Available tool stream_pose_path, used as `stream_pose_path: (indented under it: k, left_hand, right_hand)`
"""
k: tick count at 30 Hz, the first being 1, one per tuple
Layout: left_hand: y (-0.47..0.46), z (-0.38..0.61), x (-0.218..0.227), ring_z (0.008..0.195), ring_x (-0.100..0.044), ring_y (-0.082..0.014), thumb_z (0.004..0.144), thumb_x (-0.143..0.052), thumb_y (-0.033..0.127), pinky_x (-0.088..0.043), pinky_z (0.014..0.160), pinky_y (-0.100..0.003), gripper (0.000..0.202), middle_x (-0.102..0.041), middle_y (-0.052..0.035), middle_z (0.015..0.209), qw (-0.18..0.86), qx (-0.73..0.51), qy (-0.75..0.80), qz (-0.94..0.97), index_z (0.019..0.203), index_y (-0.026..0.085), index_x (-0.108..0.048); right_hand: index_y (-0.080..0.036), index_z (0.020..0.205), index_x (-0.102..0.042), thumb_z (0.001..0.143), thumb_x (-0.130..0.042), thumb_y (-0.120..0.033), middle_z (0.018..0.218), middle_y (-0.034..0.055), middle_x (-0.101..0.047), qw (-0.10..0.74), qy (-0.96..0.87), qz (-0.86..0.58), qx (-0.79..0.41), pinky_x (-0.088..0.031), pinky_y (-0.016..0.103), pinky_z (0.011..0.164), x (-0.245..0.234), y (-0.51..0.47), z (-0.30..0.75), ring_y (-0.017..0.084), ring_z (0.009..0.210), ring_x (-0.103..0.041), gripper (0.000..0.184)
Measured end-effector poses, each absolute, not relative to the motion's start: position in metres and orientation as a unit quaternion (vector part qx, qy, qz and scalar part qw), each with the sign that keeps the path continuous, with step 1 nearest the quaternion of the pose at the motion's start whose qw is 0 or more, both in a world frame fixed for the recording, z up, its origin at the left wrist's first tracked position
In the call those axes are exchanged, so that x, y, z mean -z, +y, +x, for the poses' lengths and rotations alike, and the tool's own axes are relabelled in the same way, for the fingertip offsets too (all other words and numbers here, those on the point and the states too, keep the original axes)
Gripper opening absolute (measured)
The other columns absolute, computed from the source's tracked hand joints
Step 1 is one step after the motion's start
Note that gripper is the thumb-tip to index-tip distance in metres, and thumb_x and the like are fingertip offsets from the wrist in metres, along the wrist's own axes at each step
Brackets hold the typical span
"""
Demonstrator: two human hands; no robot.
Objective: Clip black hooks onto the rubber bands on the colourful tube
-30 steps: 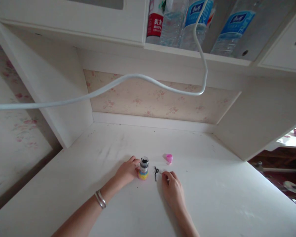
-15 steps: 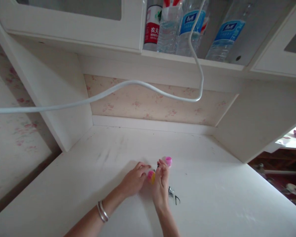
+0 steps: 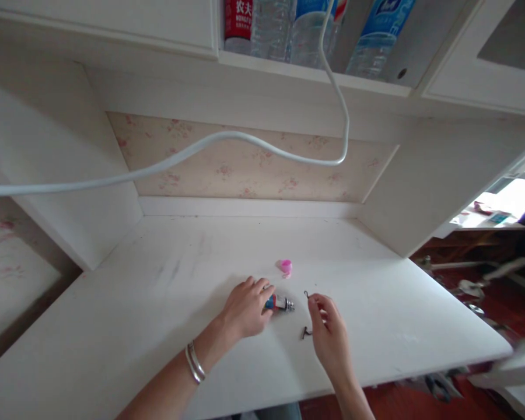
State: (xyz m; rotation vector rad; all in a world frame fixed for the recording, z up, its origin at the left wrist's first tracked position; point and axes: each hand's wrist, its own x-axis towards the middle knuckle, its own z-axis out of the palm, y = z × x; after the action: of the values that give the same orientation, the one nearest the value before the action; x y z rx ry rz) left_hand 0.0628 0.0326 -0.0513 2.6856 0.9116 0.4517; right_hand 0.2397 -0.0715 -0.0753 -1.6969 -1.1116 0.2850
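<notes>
My left hand, with two silver bangles at the wrist, is closed over a small cylinder. Its blue and red side and a silvery metal end show to the right of my fingers; the rest is hidden under the hand. Apart from it on the right, my right hand pinches a small dark hook whose curved tip sticks out past the fingertips. Close to that hand's left side lies a dark T-shaped piece. Beyond both hands sits a small pink cup-like piece on the white desk.
A white cable runs across the view in front of the shelf. Water bottles stand in the cabinet opening above. White side panels flank the desk. Red flooring shows past the desk's near edge.
My right hand has moved away from my left, to the right, and now pinches the hook. The pink and yellow item between my hands is out of sight; the cylinder's metal end shows. The view has shifted.
</notes>
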Motion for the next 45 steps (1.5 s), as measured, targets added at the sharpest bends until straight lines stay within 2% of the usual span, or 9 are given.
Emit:
stream_pose_path:
  k: [3, 8, 12, 16, 23, 27, 32, 37, 45]
  left_hand:
    - [0.033, 0.063, 0.053, 0.101, -0.054, -0.0254, 0.083, -0.061, 0.033, -0.045, 0.088, -0.038, 0.031, -0.063, -0.0056, 0.108, 0.146, -0.16, 0.326, 0.92, 0.113, 0.026, -0.06]
    - [0.024, 0.036, 0.06, 0.104, -0.057, -0.0208, 0.087, -0.058, 0.03, -0.045, 0.091, -0.033, 0.032, -0.062, -0.004, 0.113, 0.211, -0.251, 0.381, 0.864, 0.118, 0.025, -0.052]
    - [0.008, 0.007, 0.067, 0.099, -0.061, -0.019, 0.091, -0.05, 0.034, -0.047, 0.084, -0.03, 0.03, -0.062, -0.0055, 0.113, 0.278, -0.288, 0.409, 0.82, 0.12, 0.024, -0.048]
    - [-0.008, -0.008, 0.074, 0.068, -0.06, -0.0149, 0.092, -0.046, 0.043, -0.044, 0.064, -0.025, 0.035, -0.065, -0.0016, 0.084, 0.364, -0.293, 0.461, 0.754, 0.12, 0.021, -0.048]
    - [-0.022, -0.01, 0.088, 0.061, -0.053, -0.0144, 0.09, -0.049, 0.048, -0.038, 0.057, -0.024, 0.043, -0.058, 0.0012, 0.07, 0.406, -0.349, 0.483, 0.693, 0.12, 0.018, -0.05]
    - [-0.025, -0.009, 0.09, 0.059, -0.051, -0.0143, 0.087, -0.053, 0.049, -0.036, 0.055, -0.024, 0.044, -0.059, 0.0017, 0.07, 0.408, -0.366, 0.483, 0.683, 0.119, 0.02, -0.051]
    - [-0.025, -0.009, 0.087, 0.063, -0.053, -0.0151, 0.086, -0.056, 0.045, -0.038, 0.058, -0.025, 0.038, -0.06, 0.001, 0.074, 0.396, -0.383, 0.482, 0.681, 0.116, 0.021, -0.052]
    - [-0.026, -0.009, 0.087, 0.068, -0.058, -0.0152, 0.087, -0.056, 0.039, -0.043, 0.061, -0.025, 0.032, -0.065, -0.0025, 0.088, 0.405, -0.402, 0.464, 0.678, 0.114, 0.021, -0.053]
    - [-0.026, -0.008, 0.09, 0.074, -0.062, -0.0143, 0.089, -0.053, 0.036, -0.05, 0.069, -0.027, 0.032, -0.064, -0.0044, 0.102, 0.424, -0.434, 0.43, 0.668, 0.118, 0.023, -0.051]
  right_hand:
    - [-0.021, 0.09, -0.063, 0.092, -0.043, -0.047, 0.094, 0.0074, -0.064, 0.428, -0.52, -0.727, -0.131, -0.05, 0.028, 0.068, 0.095, -0.097, 0.262, 0.018, 0.075, -0.06, 0.033]
    - [-0.027, 0.094, -0.068, 0.093, -0.044, -0.036, 0.108, 0.0063, -0.065, 0.324, -0.614, -0.713, -0.1, -0.049, 0.036, 0.085, 0.115, -0.111, 0.267, 0.023, 0.097, -0.061, 0.026]
    - [-0.026, 0.101, -0.068, 0.094, -0.041, -0.032, 0.102, 0.0068, -0.068, 0.315, -0.629, -0.703, -0.104, -0.051, 0.034, 0.081, 0.117, -0.106, 0.266, 0.022, 0.094, -0.063, 0.028]
    - [-0.025, 0.103, -0.067, 0.094, -0.041, -0.031, 0.102, 0.0065, -0.069, 0.294, -0.635, -0.706, -0.107, -0.05, 0.034, 0.081, 0.114, -0.095, 0.26, 0.023, 0.094, -0.063, 0.029]
    - [-0.021, 0.104, -0.066, 0.094, -0.037, -0.023, 0.102, 0.0074, -0.068, 0.272, -0.661, -0.695, -0.081, -0.049, 0.035, 0.081, 0.098, -0.064, 0.232, 0.022, 0.092, -0.061, 0.031]
    - [-0.022, 0.106, -0.065, 0.093, -0.039, -0.02, 0.107, 0.0067, -0.067, 0.303, -0.667, -0.678, -0.057, -0.049, 0.035, 0.085, 0.077, -0.053, 0.211, 0.021, 0.097, -0.06, 0.03]
    - [-0.025, 0.116, -0.06, 0.096, -0.043, -0.027, 0.116, 0.0077, -0.058, 0.373, -0.706, -0.596, -0.081, -0.047, 0.033, 0.09, 0.03, -0.061, 0.173, 0.02, 0.106, -0.055, 0.027]
    - [-0.027, 0.116, -0.061, 0.095, -0.045, -0.028, 0.119, 0.0082, -0.054, 0.323, -0.761, -0.562, -0.04, -0.048, 0.036, 0.086, 0.005, -0.063, 0.152, 0.02, 0.1, -0.054, 0.026]
    - [-0.026, 0.11, -0.064, 0.095, -0.046, -0.035, 0.129, 0.0095, -0.051, 0.216, -0.795, -0.566, 0.014, -0.049, 0.044, 0.085, -0.013, -0.055, 0.139, 0.026, 0.11, -0.052, 0.025]
